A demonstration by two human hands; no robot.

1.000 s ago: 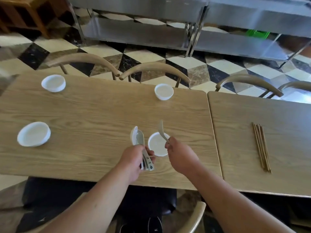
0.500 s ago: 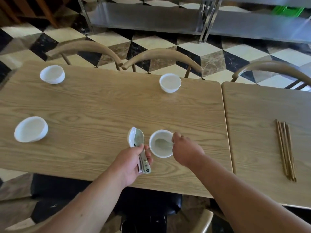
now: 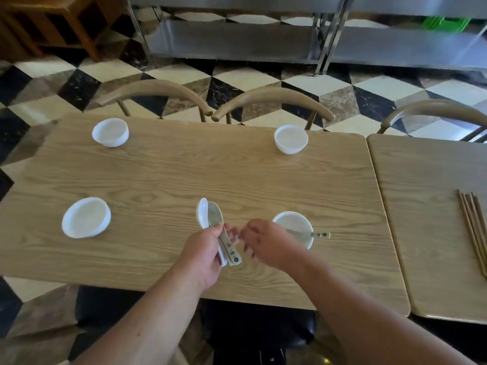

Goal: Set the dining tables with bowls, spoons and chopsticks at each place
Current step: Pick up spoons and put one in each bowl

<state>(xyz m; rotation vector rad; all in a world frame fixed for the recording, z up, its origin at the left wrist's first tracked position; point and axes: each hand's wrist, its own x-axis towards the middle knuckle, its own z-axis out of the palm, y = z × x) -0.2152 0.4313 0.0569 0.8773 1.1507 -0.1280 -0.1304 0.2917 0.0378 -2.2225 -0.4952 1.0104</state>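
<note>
Several white bowls stand on the wooden table (image 3: pixel 184 177): far left bowl (image 3: pixel 110 132), far right bowl (image 3: pixel 291 139), near left bowl (image 3: pixel 86 217) and near right bowl (image 3: pixel 295 227). A white spoon (image 3: pixel 311 234) lies in the near right bowl, its handle pointing right over the rim. My left hand (image 3: pixel 204 255) is shut on a stack of white spoons (image 3: pixel 210 217), bowls upward. My right hand (image 3: pixel 266 241) hovers empty with fingers apart, just right of the stack's handles. A bundle of brown chopsticks (image 3: pixel 473 227) lies on the neighbouring table (image 3: pixel 427 233).
Three curved-back chairs (image 3: pixel 274 100) stand along the far side of the tables. A black seat (image 3: pixel 253 325) sits under the near edge. Steel shelving (image 3: pixel 263 40) lines the back wall over a chequered floor. A wooden cabinet (image 3: pixel 47 25) is at the far left.
My right hand lowered its spoon into the near right bowl, let go, and moved left toward the stack. The left hand keeps hold of the other spoons.
</note>
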